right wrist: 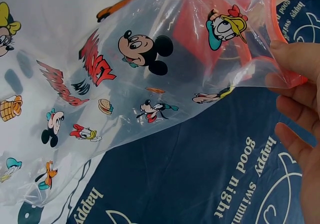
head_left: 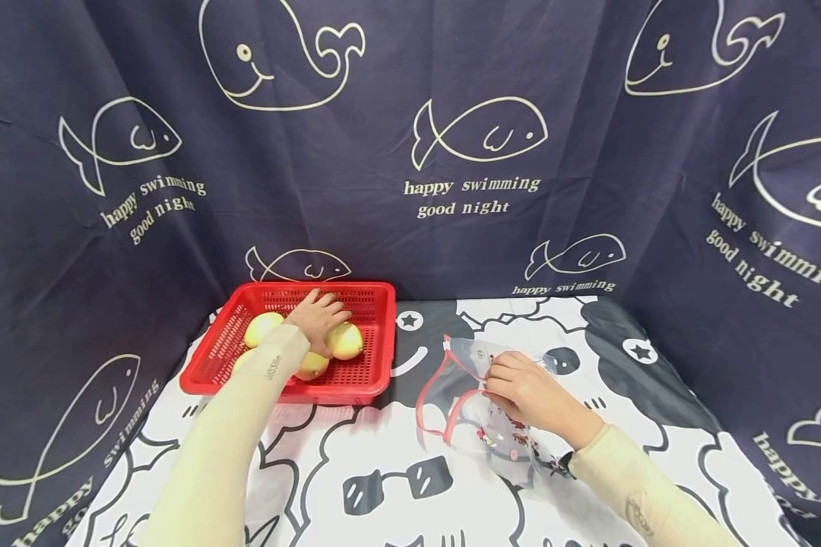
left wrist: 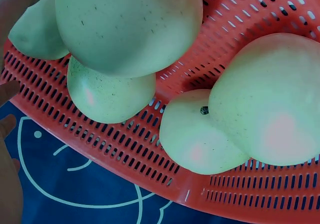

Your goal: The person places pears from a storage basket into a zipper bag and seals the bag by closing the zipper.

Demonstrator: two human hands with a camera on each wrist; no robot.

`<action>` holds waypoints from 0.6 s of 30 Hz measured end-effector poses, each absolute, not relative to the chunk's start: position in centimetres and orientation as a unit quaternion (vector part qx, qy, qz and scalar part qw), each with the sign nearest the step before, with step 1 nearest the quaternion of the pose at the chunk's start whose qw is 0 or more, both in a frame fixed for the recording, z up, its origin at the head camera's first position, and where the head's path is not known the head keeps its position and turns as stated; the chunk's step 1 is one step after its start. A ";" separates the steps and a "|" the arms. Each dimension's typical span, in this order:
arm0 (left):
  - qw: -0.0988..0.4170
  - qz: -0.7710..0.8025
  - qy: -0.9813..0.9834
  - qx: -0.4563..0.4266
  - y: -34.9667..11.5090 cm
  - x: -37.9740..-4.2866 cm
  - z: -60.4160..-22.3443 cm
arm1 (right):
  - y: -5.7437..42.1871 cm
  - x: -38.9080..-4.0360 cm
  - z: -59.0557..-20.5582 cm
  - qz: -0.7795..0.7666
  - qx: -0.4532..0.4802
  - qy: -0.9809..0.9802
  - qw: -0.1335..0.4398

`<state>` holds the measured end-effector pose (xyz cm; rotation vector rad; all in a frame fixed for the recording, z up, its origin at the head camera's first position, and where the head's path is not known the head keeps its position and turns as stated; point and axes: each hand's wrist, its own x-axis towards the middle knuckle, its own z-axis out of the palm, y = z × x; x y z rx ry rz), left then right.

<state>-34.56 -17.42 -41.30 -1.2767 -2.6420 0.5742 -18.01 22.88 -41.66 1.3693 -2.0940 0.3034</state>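
My left hand (head_left: 318, 319) is inside the red basket (head_left: 391, 334), its fingers spread above a round yellow-green fruit (head_left: 345, 341) on the right. In the left wrist view its fingers (left wrist: 7, 126) show at the left edge, around a speckled fruit (left wrist: 37, 36) that is partly hidden. Several more of these fruits lie nearby, one large fruit (left wrist: 130, 24) closest to that camera. Over the table, my right hand (head_left: 530, 395) pinches the red-trimmed edge of a clear plastic zip bag (right wrist: 165, 99) printed with cartoon figures. The bag's mouth gapes toward the left.
A white-and-black patterned cloth (head_left: 376, 448) covers the table under the basket and bag. Dark blue curtains (head_left: 356, 205) with fish and whale drawings rise behind and at both sides. The basket stands close to the back curtain, left of the bag.
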 end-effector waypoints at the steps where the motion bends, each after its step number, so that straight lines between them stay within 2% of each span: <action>1: 0.075 0.193 -0.882 -0.424 -17.4 -34.7 -41.5 | 22.9 -18.0 -41.6 0.114 0.517 -0.791 0.305; 6: 0.062 0.201 -0.884 -0.416 -16.9 -35.1 -42.0 | 22.9 -17.9 -41.5 0.112 0.518 -0.791 0.307; 18: -0.045 0.197 -0.909 -0.365 -14.9 -34.7 -42.1 | 23.2 -17.9 -41.6 0.102 0.517 -0.790 0.314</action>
